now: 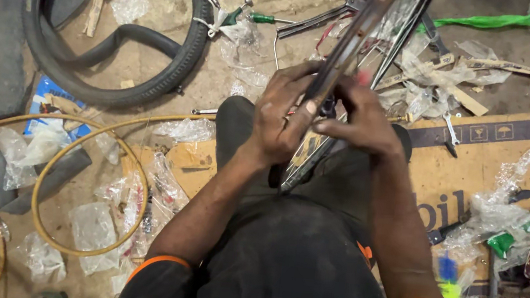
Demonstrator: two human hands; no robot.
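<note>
two hands meet on one shiny metal bicycle frame piece (346,47), which runs slantwise from the person's lap up toward the top of the view, its low end propped between the knees, seemingly so it stays steady while both hands work at the same spot. the left hand (281,115) is wrapped about the metal, thumb laid along its side; the right hand (362,116) has its fingers drawn together, pinching some small dark part against the piece, though what that part is cannot be made out. the person sits on the floor, on a sheet of flattened cardboard (470,169). further out lie one black tyre (187,44) with an inner tube curled inside it, two yellow hoops (87,145) overlapping at the left, one green-handled screwdriver (261,18) near the top, one small spanner (451,131) on the cardboard, and many scraps of clear plastic wrap (92,229) strewn about.
</note>
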